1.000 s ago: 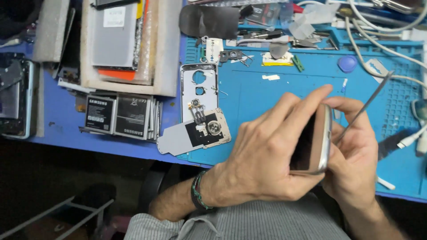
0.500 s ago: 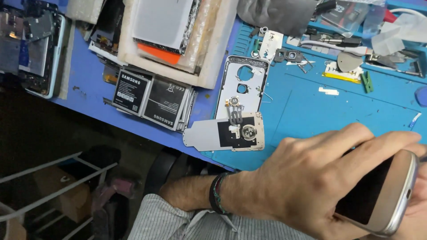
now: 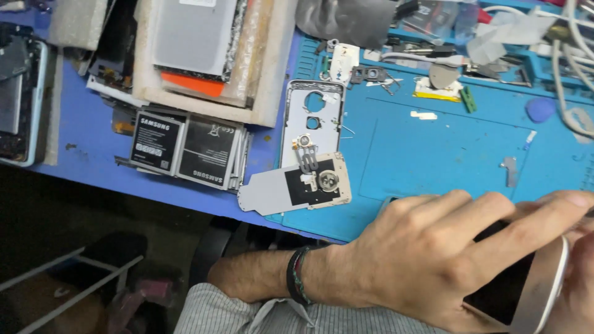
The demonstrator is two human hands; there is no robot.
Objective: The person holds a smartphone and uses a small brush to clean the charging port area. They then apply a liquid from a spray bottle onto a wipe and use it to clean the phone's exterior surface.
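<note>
Pretty cramped here: I'm working right at the near edge of the worktop [image 3: 93, 167], with the only open patch being the middle of the blue mat [image 3: 433, 154]. My left hand [image 3: 427, 260] is wrapping over a silver phone [image 3: 526, 291], fingers spread across its dark screen, wrist coming in low from the left. My right hand [image 3: 578, 272] is gripping the phone's other edge, mostly cut off. A phone frame [image 3: 312, 117] is lying just beyond, batteries [image 3: 185, 151] further left.
</note>
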